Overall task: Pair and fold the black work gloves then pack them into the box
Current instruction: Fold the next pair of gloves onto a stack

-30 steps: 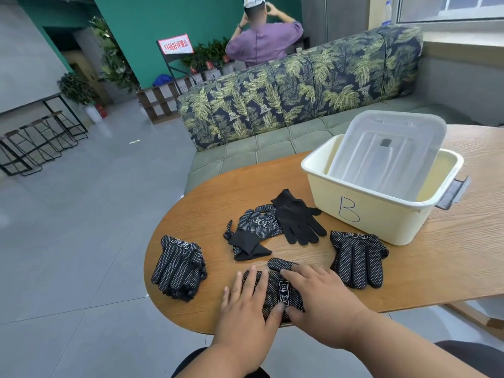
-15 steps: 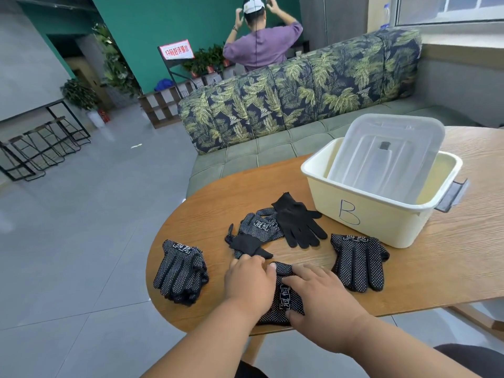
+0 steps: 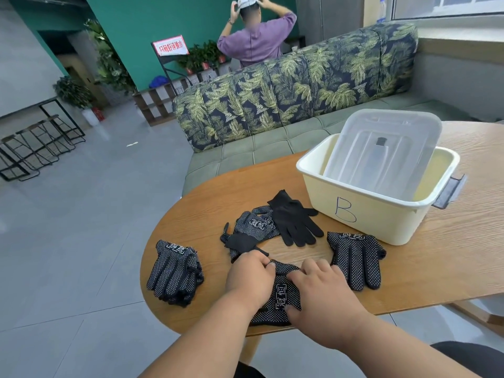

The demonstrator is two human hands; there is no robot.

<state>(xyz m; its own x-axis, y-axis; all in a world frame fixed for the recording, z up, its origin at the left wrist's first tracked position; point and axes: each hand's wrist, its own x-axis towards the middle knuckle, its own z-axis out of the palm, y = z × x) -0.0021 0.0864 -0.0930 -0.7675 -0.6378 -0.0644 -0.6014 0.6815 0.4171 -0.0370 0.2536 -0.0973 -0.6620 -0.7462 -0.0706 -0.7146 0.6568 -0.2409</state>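
Note:
A black dotted glove pair point(image 3: 282, 297) lies at the table's near edge under both hands. My left hand point(image 3: 249, 276) pinches its far end with curled fingers. My right hand point(image 3: 321, 293) holds the glove's right side, thumb hooked under its near edge. More dotted gloves lie to the left point(image 3: 176, 271) and to the right point(image 3: 354, 259). A loose heap of black gloves point(image 3: 272, 225) sits behind. The cream box marked B point(image 3: 362, 211) stands at the right with a clear lid point(image 3: 381, 151) leaning inside it.
The round wooden table point(image 3: 436, 255) ends just left of the left gloves. A leaf-print sofa point(image 3: 286, 91) runs behind the table. A person in a purple shirt point(image 3: 256, 42) stands beyond the sofa with the back turned.
My left hand went from lying flat on the glove to curling and pinching its far end. My right hand slid slightly nearer and right. The other gloves and the box stayed put.

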